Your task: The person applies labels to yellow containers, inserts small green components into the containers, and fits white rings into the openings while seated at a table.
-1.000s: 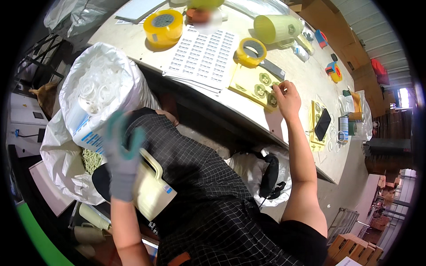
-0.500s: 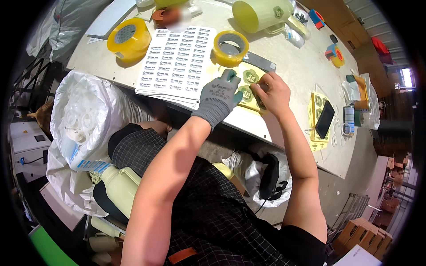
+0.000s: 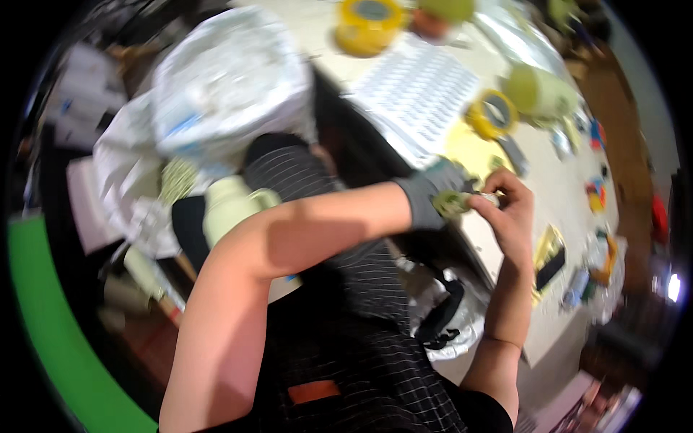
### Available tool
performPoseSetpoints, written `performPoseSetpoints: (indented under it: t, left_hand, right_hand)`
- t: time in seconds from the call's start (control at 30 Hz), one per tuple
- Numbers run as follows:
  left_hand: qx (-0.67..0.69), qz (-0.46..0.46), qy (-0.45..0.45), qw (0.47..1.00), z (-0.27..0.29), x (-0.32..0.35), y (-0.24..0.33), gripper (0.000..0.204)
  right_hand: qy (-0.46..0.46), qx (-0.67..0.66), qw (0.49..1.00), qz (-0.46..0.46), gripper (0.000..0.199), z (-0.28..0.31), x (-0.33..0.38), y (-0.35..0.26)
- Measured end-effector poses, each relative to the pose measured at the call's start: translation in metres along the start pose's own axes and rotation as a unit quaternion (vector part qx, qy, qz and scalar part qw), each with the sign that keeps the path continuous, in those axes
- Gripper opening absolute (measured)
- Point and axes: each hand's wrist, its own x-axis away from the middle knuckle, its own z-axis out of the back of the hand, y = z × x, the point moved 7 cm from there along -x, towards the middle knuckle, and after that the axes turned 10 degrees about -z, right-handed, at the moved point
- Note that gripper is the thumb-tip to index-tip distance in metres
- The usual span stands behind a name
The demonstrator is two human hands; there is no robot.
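Note:
My left hand point(image 3: 442, 186), in a grey glove, is at the near edge of the table; blur hides its fingers. A green flower-shaped sticker point(image 3: 451, 205) lies over the back of the glove near the cuff. My bare right hand point(image 3: 511, 209) is beside it, thumb and forefinger closed in a pinch on a small pale sticker point(image 3: 492, 198), its outline smeared. Just beyond the hands lies the yellow sticker sheet point(image 3: 464, 148) on the table, with a roll of yellow tape point(image 3: 511, 114) at its far side.
White label sheets point(image 3: 415, 94) lie left of the tape. A pale green jug point(image 3: 541, 92) rests on its side farther right. A phone point(image 3: 551, 268) lies on another yellow sheet at right. At left stand a white sack point(image 3: 238, 108) and another pale green jug point(image 3: 225, 209).
My head view has swung left and blurred. Both hands have come off the yellow sheet toward me, and a green sticker now shows over my left glove.

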Motion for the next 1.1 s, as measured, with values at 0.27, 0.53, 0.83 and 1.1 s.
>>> performPoseSetpoints:
  t: [0.27, 0.53, 0.83, 1.1]
  left_hand:
    - [-0.084, 0.163, 0.062, 0.981, 0.095, 0.207, 0.169, 0.042]
    - [-0.275, 0.438, 0.322, 0.793, 0.098, 0.388, 0.22, 0.102]
    - [-0.265, 0.414, 0.348, 0.798, 0.08, 0.404, 0.208, 0.103]
    - [-0.254, 0.483, 0.226, 0.807, 0.073, 0.409, 0.206, 0.081]
  right_hand:
    - [-0.249, 0.01, 0.968, 0.008, 0.031, -0.204, -0.014, -0.068]
    - [-0.405, 0.185, 0.895, 0.031, 0.045, -0.357, 0.001, -0.1]
    - [-0.398, 0.307, 0.861, 0.076, 0.049, -0.393, 0.013, -0.107]
    - [-0.195, 0.378, 0.88, 0.213, 0.065, -0.372, 0.01, -0.12]
